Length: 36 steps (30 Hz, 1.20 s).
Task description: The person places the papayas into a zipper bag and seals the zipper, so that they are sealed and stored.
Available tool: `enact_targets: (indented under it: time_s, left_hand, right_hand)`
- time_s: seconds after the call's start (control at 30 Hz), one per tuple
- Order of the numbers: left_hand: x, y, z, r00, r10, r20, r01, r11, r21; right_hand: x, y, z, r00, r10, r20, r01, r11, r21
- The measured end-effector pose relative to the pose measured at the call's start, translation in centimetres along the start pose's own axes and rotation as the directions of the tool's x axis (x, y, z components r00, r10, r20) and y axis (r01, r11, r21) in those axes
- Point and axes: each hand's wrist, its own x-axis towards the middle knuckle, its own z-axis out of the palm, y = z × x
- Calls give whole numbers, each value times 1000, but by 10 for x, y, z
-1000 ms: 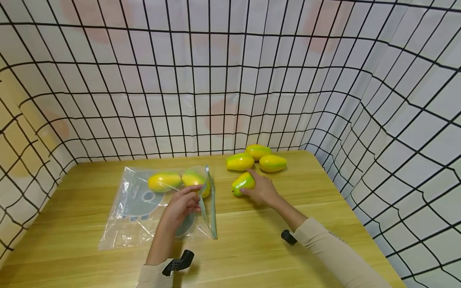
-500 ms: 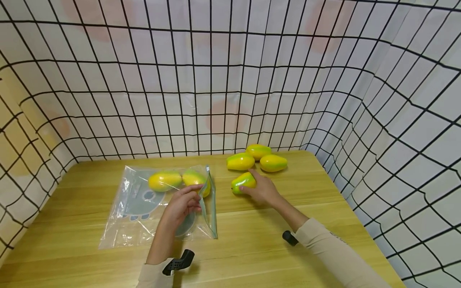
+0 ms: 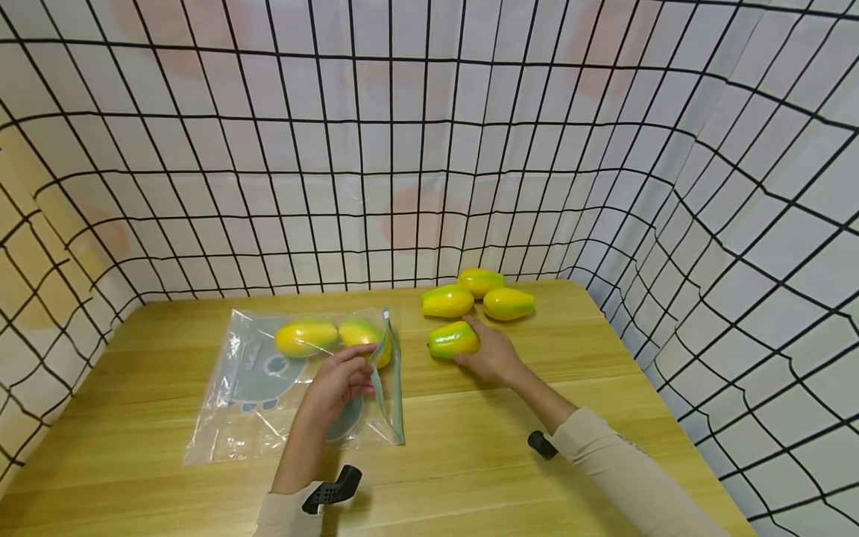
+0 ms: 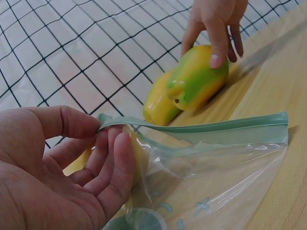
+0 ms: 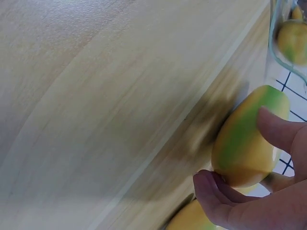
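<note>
My left hand (image 3: 338, 384) pinches the green zip edge (image 4: 216, 125) of a clear zip bag (image 3: 215, 429) lying on the table. Two yellow-green papayas (image 3: 306, 338) lie inside it, the right one partly behind my fingers. To the right of the bag's mouth, my right hand (image 3: 495, 356) grips another papaya (image 3: 450, 340) from its right side, thumb and fingers around it. The right wrist view has this papaya (image 5: 242, 143) between thumb and fingers, with a shadow beside it on the wood. Whether it touches the table I cannot tell.
Three more papayas (image 3: 448, 301) sit in a cluster at the back of the wooden table (image 3: 456, 477), just behind my right hand. Black wire mesh (image 3: 376, 142) over pale sheeting rises along the back and sides.
My right hand has turned the papaya, so its tip has swung up and left and the fruit lies more level. The left hand and the bag have stayed put.
</note>
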Motion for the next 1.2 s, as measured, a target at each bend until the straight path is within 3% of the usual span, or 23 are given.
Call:
enact_targets:
  time_s: [0.6,1.2]
  left_hand:
    - [0,1,2,1000,-5,-8,5,1000,1]
    - [-1,2,1,1000,-1,-6,1,1000,-2]
  right_hand:
    - [-3,-1,5,998,-13,-60,16,999,48]
    - [-15,-23,19,998,-68,-6,68,995,79]
